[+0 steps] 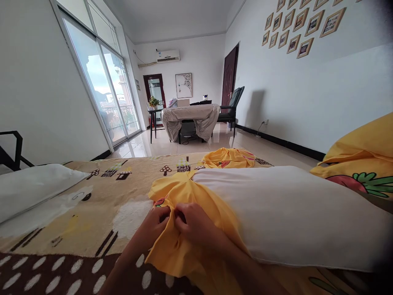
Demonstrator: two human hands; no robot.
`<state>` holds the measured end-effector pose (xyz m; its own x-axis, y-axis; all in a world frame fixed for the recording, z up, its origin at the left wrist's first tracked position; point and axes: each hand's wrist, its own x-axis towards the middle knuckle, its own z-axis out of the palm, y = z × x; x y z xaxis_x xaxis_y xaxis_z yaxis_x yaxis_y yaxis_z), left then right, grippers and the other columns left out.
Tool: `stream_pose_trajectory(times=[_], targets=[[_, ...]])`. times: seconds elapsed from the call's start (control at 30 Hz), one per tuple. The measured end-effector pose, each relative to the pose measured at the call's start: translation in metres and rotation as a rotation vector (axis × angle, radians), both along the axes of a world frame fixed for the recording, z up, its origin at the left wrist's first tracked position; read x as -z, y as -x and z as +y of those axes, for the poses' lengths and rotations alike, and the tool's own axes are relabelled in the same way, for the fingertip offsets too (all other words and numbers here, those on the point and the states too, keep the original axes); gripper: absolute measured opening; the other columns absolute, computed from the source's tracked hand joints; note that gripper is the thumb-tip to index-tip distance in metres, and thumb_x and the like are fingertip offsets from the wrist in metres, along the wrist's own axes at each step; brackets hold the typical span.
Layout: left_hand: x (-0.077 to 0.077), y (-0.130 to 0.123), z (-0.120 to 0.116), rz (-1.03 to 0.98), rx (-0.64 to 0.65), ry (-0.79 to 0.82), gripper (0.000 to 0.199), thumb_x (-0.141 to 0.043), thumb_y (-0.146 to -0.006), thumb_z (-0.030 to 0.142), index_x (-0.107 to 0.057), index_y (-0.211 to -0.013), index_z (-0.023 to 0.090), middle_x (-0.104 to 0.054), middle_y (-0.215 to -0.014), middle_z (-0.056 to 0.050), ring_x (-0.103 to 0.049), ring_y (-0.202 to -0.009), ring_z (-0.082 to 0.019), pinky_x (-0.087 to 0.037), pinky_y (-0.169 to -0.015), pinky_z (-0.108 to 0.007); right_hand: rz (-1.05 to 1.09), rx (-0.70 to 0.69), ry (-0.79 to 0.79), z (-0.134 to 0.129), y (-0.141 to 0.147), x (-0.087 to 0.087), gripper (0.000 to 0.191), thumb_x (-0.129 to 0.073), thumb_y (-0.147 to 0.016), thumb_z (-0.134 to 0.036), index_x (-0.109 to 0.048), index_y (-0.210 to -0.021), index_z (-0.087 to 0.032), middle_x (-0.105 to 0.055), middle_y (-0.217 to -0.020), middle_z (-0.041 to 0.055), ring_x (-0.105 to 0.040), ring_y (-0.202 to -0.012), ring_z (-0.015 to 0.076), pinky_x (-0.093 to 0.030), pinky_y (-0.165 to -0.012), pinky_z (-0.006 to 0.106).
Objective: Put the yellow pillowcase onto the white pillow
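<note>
A yellow pillowcase (208, 196) is bunched over the left end of a white pillow (285, 217), whose right part lies bare. My left hand (158, 219) pinches the fabric near a red and green print. Close beside it, my right hand (192, 221) grips another fold of the same pillowcase. The fingertips of both hands are partly hidden in the cloth. Beneath the pillow spreads a beige and brown patterned blanket (101, 205).
Another white pillow (33, 184) lies at the left. Crumpled yellow cloth (227, 157) rests at the bed's far edge, and a yellow printed pillow (365, 147) is at the right. Beyond stand a covered table (190, 112) and a dark chair (231, 108).
</note>
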<state>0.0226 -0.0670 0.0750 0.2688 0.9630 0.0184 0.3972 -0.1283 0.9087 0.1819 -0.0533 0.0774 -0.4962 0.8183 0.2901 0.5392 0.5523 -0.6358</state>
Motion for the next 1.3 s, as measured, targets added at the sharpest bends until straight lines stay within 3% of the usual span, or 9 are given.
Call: stream_pose_trajectory(times=[1.3], targets=[[0.0028, -0.0038, 0.0042, 0.083, -0.02, -0.044, 0.025, -0.046, -0.071, 0.036, -0.055, -0.065, 0.014, -0.053, -0.066, -0.004, -0.044, -0.067, -0.017, -0.036, -0.057, -0.027, -0.073, 0.012, -0.07, 0.0016, 0.0022, 0.0051, 0.013, -0.046, -0.079, -0.019, -0.058, -0.075, -0.017, -0.067, -0.076, 0.0052, -0.053, -0.064, 0.0125, -0.026, -0.057, 0.024]])
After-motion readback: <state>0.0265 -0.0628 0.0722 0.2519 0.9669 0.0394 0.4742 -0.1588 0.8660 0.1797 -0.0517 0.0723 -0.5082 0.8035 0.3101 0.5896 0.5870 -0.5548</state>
